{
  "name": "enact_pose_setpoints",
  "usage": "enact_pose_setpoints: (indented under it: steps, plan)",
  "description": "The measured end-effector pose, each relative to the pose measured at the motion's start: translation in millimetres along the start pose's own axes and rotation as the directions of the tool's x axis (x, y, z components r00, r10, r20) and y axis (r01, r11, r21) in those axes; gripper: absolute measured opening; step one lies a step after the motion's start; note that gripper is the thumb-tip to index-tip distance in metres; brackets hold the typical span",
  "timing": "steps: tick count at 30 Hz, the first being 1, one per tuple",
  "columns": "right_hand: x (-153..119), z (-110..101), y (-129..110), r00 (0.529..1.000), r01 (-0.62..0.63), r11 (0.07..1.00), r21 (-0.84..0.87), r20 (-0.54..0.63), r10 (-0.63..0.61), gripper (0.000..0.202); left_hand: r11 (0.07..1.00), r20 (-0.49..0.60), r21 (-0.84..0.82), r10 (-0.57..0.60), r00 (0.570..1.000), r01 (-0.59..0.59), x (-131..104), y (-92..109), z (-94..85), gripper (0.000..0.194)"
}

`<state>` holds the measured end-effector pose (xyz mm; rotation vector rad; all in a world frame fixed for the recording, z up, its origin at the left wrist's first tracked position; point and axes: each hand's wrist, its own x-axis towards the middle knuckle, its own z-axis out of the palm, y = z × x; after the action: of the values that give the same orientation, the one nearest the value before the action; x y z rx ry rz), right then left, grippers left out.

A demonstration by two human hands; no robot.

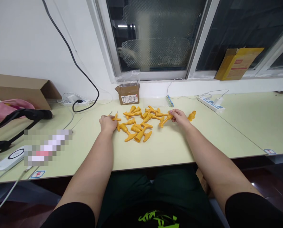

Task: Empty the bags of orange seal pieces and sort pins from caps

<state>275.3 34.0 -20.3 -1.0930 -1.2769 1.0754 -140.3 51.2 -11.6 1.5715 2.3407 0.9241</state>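
Pile of yellow parts [141, 125] lay between hands | left hand [107, 123] pinched one part at pile's left edge | right hand [179, 116] gripped another at right edge

both bare forearms stretch forward from short black sleeves, elbows apart, wrists converging slightly toward the middle of the frame. the left hand [107, 123] lies palm down, knuckles up, fingers curled in a loose grip whose closure cannot be told from this angle. the right hand [178, 116] is turned inward, thumb and fingertips pinched together at its left edge. the two hands sit well apart, roughly level with each other.
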Motion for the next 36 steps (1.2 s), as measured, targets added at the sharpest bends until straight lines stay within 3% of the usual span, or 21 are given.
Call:
enact_pose_setpoints:
  steps: [8,15,22,26,29,31,36]
  plan:
    - [1,1,0,0.988,-0.143,0.979,0.147,-0.029,0.149,0.032,0.999,0.016,-0.006,-0.038,0.999,0.038,6,-5,2.8,0.029]
    - [-2,3,-6,0.988,-0.155,0.985,0.079,-0.012,0.157,0.035,0.999,0.001,-0.039,0.029,1.0,-0.028,13,-10,11.6,0.025]
    - [-3,4,-7,0.989,-0.145,0.988,0.052,0.028,0.143,0.035,1.0,0.035,-0.001,0.03,0.999,-0.03,8,-4,6.7,0.035]
    - [-4,4,-7,0.989,-0.145,0.986,0.077,0.048,0.142,0.035,0.995,-0.112,-0.025,0.096,0.989,-0.099,-5,8,-2.0,0.035]
    - [-7,6,-9,0.983,-0.163,0.978,0.134,0.102,0.15,0.036,0.929,-0.204,-0.091,0.335,0.92,-0.358,-23,26,-7.9,0.038]
    - [-10,10,-12,0.975,-0.194,0.965,0.175,0.146,0.169,0.035,0.831,-0.172,-0.167,0.505,0.846,-0.53,-40,42,-8.4,0.047]
    - [-17,22,-20,0.946,-0.284,0.928,0.242,0.226,0.231,0.034,0.539,-0.037,-0.386,0.802,0.596,-0.749,-84,78,5.9,0.05]
